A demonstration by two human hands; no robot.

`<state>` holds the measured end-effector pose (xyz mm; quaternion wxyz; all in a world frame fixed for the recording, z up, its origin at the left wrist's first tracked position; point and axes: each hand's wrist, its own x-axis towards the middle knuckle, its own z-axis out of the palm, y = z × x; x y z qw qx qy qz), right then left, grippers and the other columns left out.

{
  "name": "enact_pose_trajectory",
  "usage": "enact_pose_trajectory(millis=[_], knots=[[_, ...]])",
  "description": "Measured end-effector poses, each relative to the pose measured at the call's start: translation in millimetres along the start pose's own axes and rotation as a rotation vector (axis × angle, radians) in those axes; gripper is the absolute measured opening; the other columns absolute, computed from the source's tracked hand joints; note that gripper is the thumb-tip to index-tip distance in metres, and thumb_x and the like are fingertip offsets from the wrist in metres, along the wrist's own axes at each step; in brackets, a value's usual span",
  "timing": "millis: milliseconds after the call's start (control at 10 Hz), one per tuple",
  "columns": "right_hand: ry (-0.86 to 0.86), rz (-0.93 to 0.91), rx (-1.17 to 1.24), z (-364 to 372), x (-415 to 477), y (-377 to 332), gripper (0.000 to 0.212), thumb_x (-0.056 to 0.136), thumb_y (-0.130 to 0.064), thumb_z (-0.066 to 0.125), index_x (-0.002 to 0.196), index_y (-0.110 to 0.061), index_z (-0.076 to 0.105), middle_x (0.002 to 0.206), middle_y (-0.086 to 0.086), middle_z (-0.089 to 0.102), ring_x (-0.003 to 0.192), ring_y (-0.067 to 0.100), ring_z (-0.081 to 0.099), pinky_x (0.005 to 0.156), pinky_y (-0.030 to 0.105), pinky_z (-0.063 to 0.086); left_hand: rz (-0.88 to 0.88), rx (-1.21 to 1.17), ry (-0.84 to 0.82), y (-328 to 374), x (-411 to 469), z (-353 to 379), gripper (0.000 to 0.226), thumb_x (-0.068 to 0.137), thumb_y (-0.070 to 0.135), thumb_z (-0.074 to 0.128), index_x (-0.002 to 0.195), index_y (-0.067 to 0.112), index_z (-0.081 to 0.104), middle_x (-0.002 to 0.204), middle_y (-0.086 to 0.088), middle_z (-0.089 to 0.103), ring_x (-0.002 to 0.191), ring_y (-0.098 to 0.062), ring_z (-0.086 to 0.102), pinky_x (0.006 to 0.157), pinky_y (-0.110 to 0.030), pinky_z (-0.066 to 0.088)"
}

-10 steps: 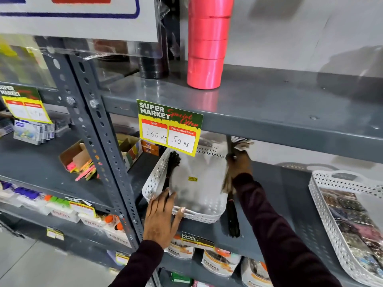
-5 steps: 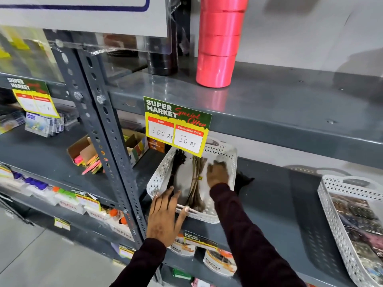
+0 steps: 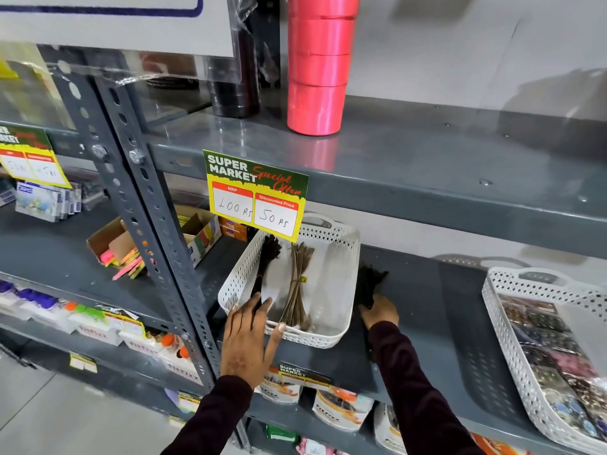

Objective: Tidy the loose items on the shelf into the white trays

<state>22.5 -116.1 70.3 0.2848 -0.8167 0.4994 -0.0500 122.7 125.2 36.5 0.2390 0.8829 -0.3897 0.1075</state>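
We see the left hand spread flat, fingers apart, resting on the near rim of the white tray that sits on the grey middle shelf; it grips nothing, just presses the tray edge. Inside that tray lie a dark bundle along the left wall and a tan bundle tied at its middle, lying lengthwise near the centre, the two apart from each other. The right hand is on the shelf just beside the tray's right wall, fingers curled onto the lower end of another dark bundle that lies loose on the shelf outside the tray; we cannot tell whether the grasp is fully closed, since the fingers are partly hidden by the bundle. A second white tray stands well apart at the right, filled with shiny packets. A Super Market price tag hangs from the shelf above, reading 100 Rs and 50 Rs, overlapping the first tray's back corner in view. On the upper shelf stands a stack of red tape rolls with dark rolls beside it. Both sleeves are dark maroon.
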Motion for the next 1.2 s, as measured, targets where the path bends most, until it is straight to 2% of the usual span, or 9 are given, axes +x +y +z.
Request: enact_pose_trajectory(millis=[100, 300, 400, 600, 700, 900, 1000, 1100, 1200], knots=[[0.181, -0.016, 0.102, -33, 0, -17, 0.041, 0.096, -0.021, 0.053, 0.128, 0.003, 0.047, 0.132, 0.027, 0.053, 0.12, 0.039, 0.053, 0.099, 0.042, 0.044, -0.004, -0.004, -0.005, 2, 1, -1, 0.06, 0.098, 0.056, 0.02, 0.136, 0.015, 0.043, 0.14, -0.01, 0.047, 0.13, -0.024, 0.039, 0.113, -0.039, 0.015], [0.348, -0.279, 0.165, -58, -4, -68, 0.032, 0.098, -0.015, 0.047, 0.119, 0.007, 0.054, 0.118, 0.033, 0.055, 0.107, 0.044, 0.056, 0.09, 0.042, 0.044, -0.006, -0.001, -0.001, 0, 0, 1, 0.061, 0.098, 0.056, 0.02, 0.135, 0.014, 0.045, 0.139, -0.011, 0.047, 0.128, -0.026, 0.041, 0.111, -0.039, 0.017], [0.286, -0.316, 0.138, -41, -3, -91, 0.032, 0.1, -0.014, 0.042, 0.12, 0.009, 0.052, 0.119, 0.033, 0.056, 0.11, 0.042, 0.054, 0.091, 0.041, 0.043, 0.002, -0.004, 0.013, 1, 1, 0, 0.06, 0.098, 0.056, 0.021, 0.134, 0.014, 0.046, 0.137, -0.012, 0.049, 0.126, -0.027, 0.043, 0.11, -0.039, 0.018], [-0.003, -0.128, -0.033, 36, 7, -100, 0.053, 0.099, -0.01, 0.039, 0.144, 0.007, 0.017, 0.146, 0.028, 0.032, 0.133, 0.038, 0.038, 0.109, 0.038, 0.036, 0.015, 0.005, 0.029, 1, 1, -2, 0.054, 0.096, 0.051, 0.031, 0.131, 0.013, 0.048, 0.134, -0.013, 0.051, 0.123, -0.028, 0.044, 0.109, -0.04, 0.018], [-0.027, -0.06, -0.139, 50, 8, -93, 0.055, 0.098, -0.007, 0.039, 0.145, 0.006, 0.013, 0.147, 0.026, 0.031, 0.138, 0.035, 0.03, 0.114, 0.038, 0.031, 0.027, 0.017, 0.036, 1, 1, -3, 0.052, 0.095, 0.051, 0.033, 0.128, 0.014, 0.05, 0.13, -0.012, 0.054, 0.12, -0.028, 0.046, 0.108, -0.04, 0.02], [-0.063, -0.083, -0.132, 18, -16, -103, 0.06, 0.097, -0.009, 0.041, 0.147, 0.003, 0.01, 0.15, 0.024, 0.026, 0.137, 0.036, 0.034, 0.113, 0.038, 0.033, 0.021, 0.062, -0.05, 3, 6, -17, 0.061, 0.096, 0.055, 0.022, 0.119, 0.011, 0.057, 0.114, -0.014, 0.063, 0.108, -0.032, 0.053, 0.104, -0.046, 0.03], [-0.116, -0.155, -0.134, -4, -35, -100, 0.057, 0.098, -0.015, 0.042, 0.146, 0.001, 0.016, 0.149, 0.025, 0.029, 0.135, 0.036, 0.038, 0.111, 0.038, 0.035, 0.014, 0.098, -0.15, 10, 7, -28, 0.079, 0.092, 0.064, 0.005, 0.121, 0.01, 0.056, 0.113, -0.016, 0.063, 0.107, -0.034, 0.054, 0.103, -0.046, 0.033], [-0.138, -0.312, -0.155, -47, -66, -93, 0.045, 0.097, -0.023, 0.044, 0.136, -0.001, 0.04, 0.141, 0.023, 0.046, 0.127, 0.035, 0.048, 0.103, 0.035, 0.042, -0.038, 0.152, -0.303, 29, 16, -54, 0.073, 0.089, 0.064, 0.016, 0.133, 0.013, 0.044, 0.121, -0.017, 0.059, 0.113, -0.033, 0.05, 0.099, -0.04, 0.034], [-0.153, -0.378, -0.145, -86, -96, -85, 0.037, 0.096, -0.024, 0.046, 0.121, 0.001, 0.056, 0.128, 0.024, 0.059, 0.107, 0.032, 0.06, 0.087, 0.034, 0.049, 0.035, 0.099, -0.36, 54, 20, -79, 0.05, 0.095, 0.049, 0.041, 0.131, 0.014, 0.043, 0.116, -0.017, 0.061, 0.106, -0.033, 0.054, 0.087, -0.038, 0.043]])
